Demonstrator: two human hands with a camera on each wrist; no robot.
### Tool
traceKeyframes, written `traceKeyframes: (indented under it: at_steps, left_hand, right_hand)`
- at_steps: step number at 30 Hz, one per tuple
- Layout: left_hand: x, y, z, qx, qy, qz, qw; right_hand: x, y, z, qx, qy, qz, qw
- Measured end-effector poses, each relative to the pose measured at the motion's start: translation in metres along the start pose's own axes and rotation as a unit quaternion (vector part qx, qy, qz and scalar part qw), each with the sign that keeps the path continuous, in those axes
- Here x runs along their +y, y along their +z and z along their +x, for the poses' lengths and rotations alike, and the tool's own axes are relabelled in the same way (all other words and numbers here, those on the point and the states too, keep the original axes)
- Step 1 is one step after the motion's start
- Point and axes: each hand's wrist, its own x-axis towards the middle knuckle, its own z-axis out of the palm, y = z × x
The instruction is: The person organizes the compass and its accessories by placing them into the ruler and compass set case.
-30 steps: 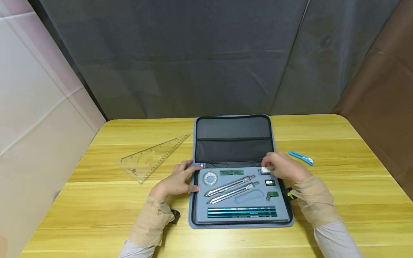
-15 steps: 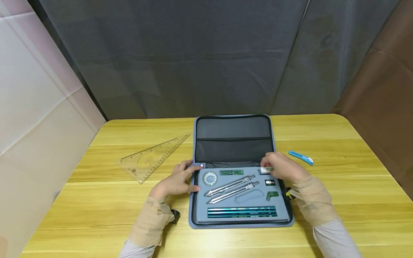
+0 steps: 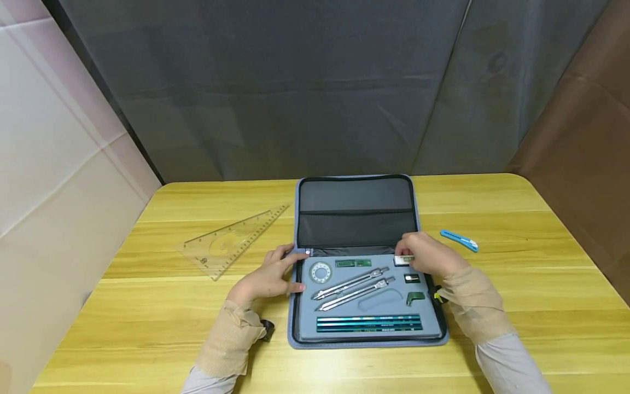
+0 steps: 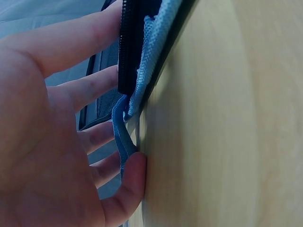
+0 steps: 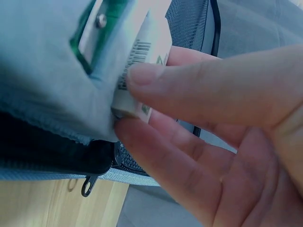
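A blue-grey zip case (image 3: 368, 346) lies unzipped and spread flat, its foam tray facing up. At the tray's upper right corner, my right hand (image 3: 433, 254) pinches a white eraser (image 3: 402, 261) with a barcode sleeve. The right wrist view has the eraser (image 5: 142, 52) between thumb and fingers, partly down in its slot beside a green-framed sharpener (image 5: 102, 28). My left hand (image 3: 266, 280) rests with spread fingers on the case's left edge. In the left wrist view its fingers (image 4: 90, 38) touch the zipper edge near a blue fabric strip (image 4: 122, 135).
The tray holds two silver compasses (image 3: 351, 284), pencils (image 3: 369, 324), a round white disc (image 3: 321, 272), a green lead box (image 3: 353, 264) and a green clip-like piece (image 3: 415, 297). A clear set square (image 3: 231, 241) lies left, a blue utility knife (image 3: 459, 241) right.
My right hand has shifted slightly left with the eraser, which now sits lined up with its slot and a little lower. The left hand stays where it was.
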Motion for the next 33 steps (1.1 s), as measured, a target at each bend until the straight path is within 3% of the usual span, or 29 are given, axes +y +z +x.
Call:
traceKeyframes:
  at_steps: [7, 21, 33]
  left_hand:
    - [-0.0001, -0.0002, 0.0000, 0.000, 0.001, -0.003, 1.0000]
    - [0.0018, -0.0006, -0.0010, -0.001, -0.001, -0.003, 1.0000]
    - [0.0017, -0.0015, -0.0011, -0.003, -0.004, -0.002, 1.0000]
  right_hand:
    - [0.0008, 0.0007, -0.0006, 0.007, -0.012, -0.005, 1.000]
    - [-0.0029, 0.0003, 0.0006, 0.001, 0.008, -0.048, 0.999]
    - [-0.0004, 0.0023, 0.0016, 0.003, -0.015, -0.021, 1.000]
